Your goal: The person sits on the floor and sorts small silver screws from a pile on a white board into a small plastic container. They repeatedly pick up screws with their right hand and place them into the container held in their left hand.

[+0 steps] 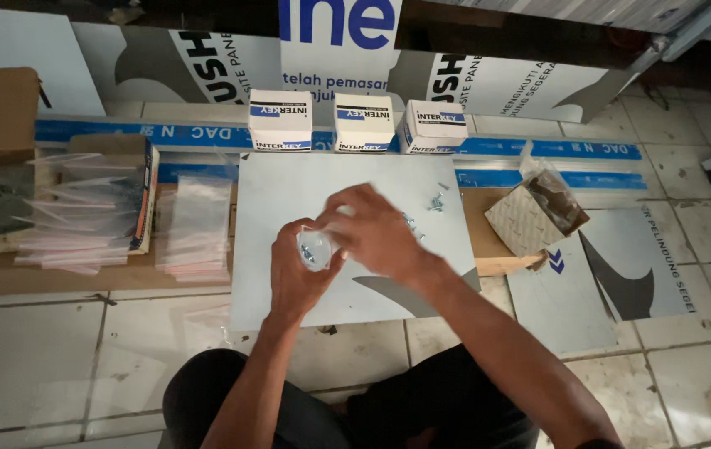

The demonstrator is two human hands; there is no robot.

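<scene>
Small clear plastic bag (315, 247) with screws inside, gripped between left hand (295, 278) and right hand (376, 231), above grey panel (289, 195); loose screws (436, 200) beside, three white boxes (362, 122) behind.

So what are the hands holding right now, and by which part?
A small clear plastic bag with screws inside: left hand grips its lower part, right hand pinches its top edge.

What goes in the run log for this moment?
left hand: holds small clear bag | right hand: fingers at bag mouth | loose screws on grey sheet
</scene>
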